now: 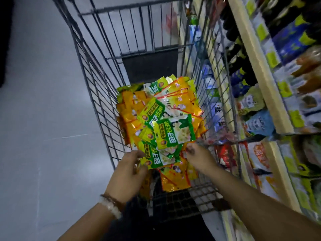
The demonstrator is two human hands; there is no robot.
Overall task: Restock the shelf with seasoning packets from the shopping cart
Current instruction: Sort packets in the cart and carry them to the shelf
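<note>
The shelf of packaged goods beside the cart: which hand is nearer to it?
Right. The right hand is at the cart's shelf-side wall, by the green packets. The left hand grips those packets on the side away from the shelf.

cart [97, 94]: bare wire metal | packets [173, 131]: glossy, probably plastic film

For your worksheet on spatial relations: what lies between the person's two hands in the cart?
In the head view, green seasoning packets span the gap between the left hand and right hand, with orange packets beneath.
</note>
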